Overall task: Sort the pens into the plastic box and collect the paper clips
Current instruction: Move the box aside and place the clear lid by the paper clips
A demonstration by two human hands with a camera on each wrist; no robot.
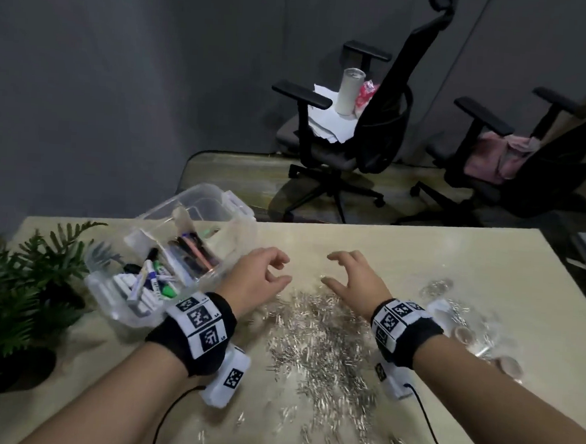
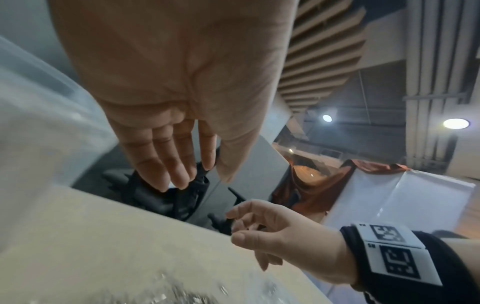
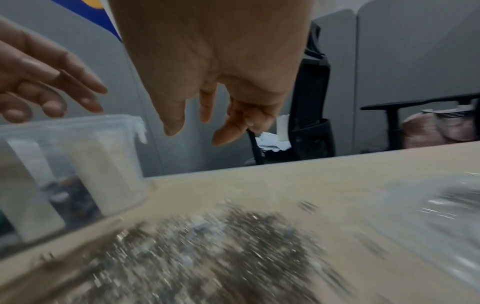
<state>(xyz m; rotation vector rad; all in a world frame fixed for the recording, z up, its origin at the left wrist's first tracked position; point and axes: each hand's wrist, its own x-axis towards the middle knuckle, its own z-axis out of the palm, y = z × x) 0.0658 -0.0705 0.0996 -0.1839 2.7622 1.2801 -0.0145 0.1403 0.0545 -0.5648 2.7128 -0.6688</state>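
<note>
My fingers on both hands were loosely curled and spread apart, gripping nothing. My left hand (image 1: 260, 278) and right hand (image 1: 353, 282) hovered palms facing each other, just above the far edge of a wide scatter of silver paper clips (image 1: 318, 347) on the pale table (image 1: 454, 252). Between the two hands was a bare gap of tabletop.

The paper clips looked light, thin and slippery, too many and too flat to pinch one by one. I judged that cupping both hands and raking the heap together from its outer edges would work best, then scooping from underneath.

To my left, touching the edge of the scatter, sat the clear plastic box (image 1: 235, 239), lid off, divided into compartments. The pens (image 1: 150, 281) already lay inside it, white markers in the near section, darker pens further back. To my right lay some clear plastic containers (image 1: 464, 321), blurred. A green fern (image 1: 17, 273) stood at the table's left edge.
</note>
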